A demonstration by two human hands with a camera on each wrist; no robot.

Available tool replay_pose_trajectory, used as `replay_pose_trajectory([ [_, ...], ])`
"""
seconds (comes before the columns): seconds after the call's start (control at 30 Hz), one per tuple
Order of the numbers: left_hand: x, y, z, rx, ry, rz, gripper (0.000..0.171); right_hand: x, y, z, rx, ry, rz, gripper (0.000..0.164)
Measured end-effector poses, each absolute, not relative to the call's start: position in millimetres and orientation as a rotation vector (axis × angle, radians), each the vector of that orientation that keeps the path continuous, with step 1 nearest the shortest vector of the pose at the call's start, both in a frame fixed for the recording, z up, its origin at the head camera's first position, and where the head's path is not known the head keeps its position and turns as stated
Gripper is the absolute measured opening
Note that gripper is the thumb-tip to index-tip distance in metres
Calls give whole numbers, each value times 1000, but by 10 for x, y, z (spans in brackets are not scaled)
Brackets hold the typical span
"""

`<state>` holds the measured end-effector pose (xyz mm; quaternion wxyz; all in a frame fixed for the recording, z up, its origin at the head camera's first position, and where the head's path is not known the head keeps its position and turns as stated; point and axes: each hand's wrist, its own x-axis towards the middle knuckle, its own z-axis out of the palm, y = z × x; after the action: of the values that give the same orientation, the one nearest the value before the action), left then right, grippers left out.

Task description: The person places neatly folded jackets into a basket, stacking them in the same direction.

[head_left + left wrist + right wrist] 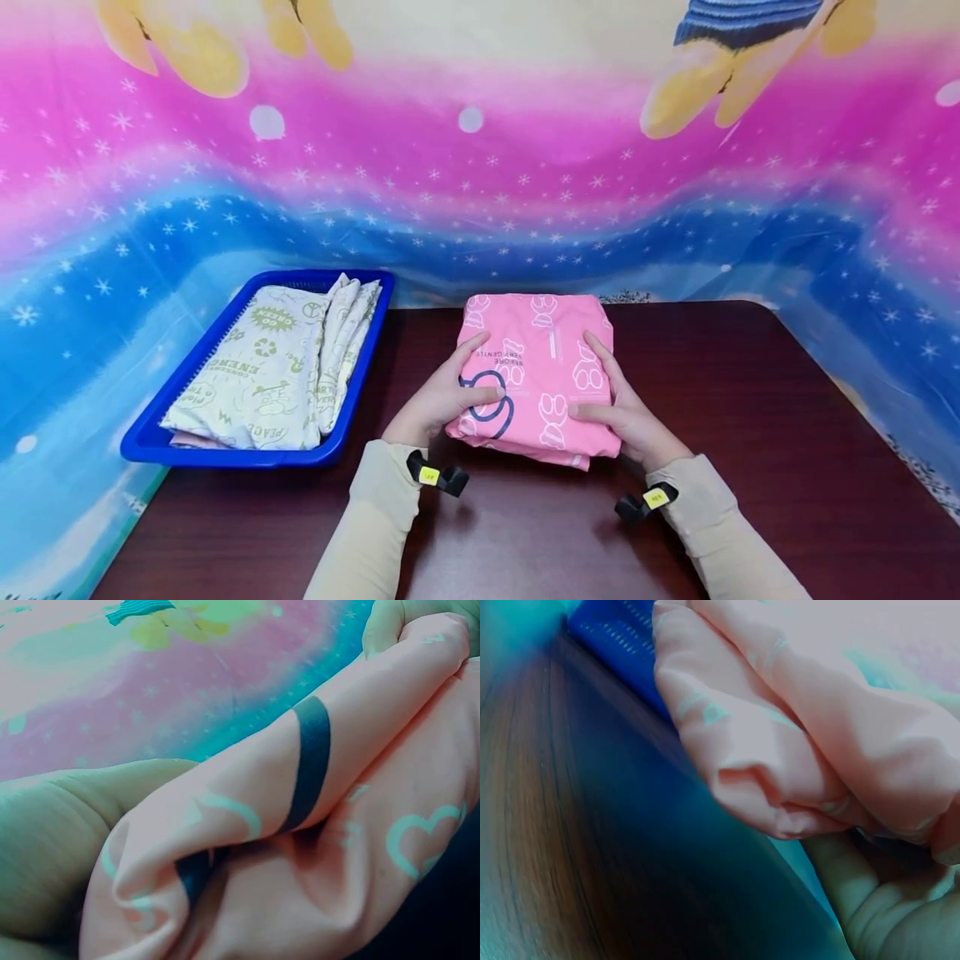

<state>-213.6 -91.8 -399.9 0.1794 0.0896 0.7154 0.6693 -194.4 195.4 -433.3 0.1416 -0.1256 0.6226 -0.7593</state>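
Observation:
A folded pink cloth with white bear outlines and dark printed lettering is held between both hands over the middle of the table. The left hand grips its left side, thumb lying on top. On the opposite side the right hand grips it in the same way, its thumb also on top. Close up in the left wrist view, the cloth shows a rolled, puffy fold beside the left hand. The right wrist view has the right hand under the bunched cloth edge; some fingers are hidden.
Left of the hands, a blue plastic basket holds folded white fabric with green print. The dark reddish-brown table extends to the right. A colourful printed backdrop hangs behind and around it.

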Motion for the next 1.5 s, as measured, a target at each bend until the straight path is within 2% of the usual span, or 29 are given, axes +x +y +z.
replay_pose_trajectory([
  [1.1,-1941,-1142,-3691,174,2141,1897,78,-1801,1678,-4106,-383,1771,-2206,100],
  [1.5,-1814,-1399,-3495,262,2146,1922,73,-1775,1450,-3914,-441,1788,-2252,98],
])
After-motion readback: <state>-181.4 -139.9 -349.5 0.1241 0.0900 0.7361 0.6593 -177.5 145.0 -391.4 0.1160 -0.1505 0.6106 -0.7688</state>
